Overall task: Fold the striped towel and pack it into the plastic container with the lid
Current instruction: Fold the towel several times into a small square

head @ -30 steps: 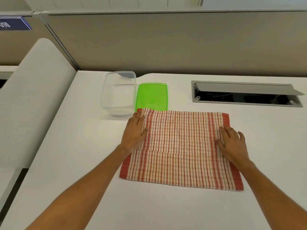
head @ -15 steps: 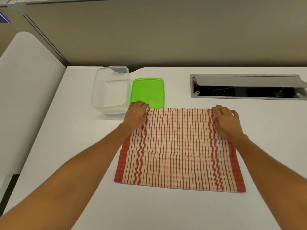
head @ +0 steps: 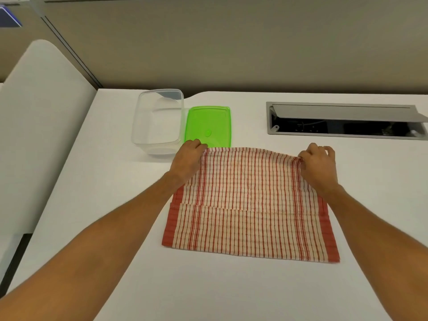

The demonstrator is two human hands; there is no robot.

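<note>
Red-striped cream cloth towel (head: 250, 205), folded in 2 layers, lies flat; left hand (head: 187, 159) and right hand (head: 318, 164) pinch its far corners, seemingly lifted.

One head-worn view, looking forward and down

It sits close above the white counter (head: 92, 205) (wide-angle, edges bowed), facing the beige partition wall (head: 231, 54) beyond.

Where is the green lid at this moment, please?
In the head view the lid lies flat on the desk, left of centre, just right of the clear container and just beyond the towel's far edge.
</note>
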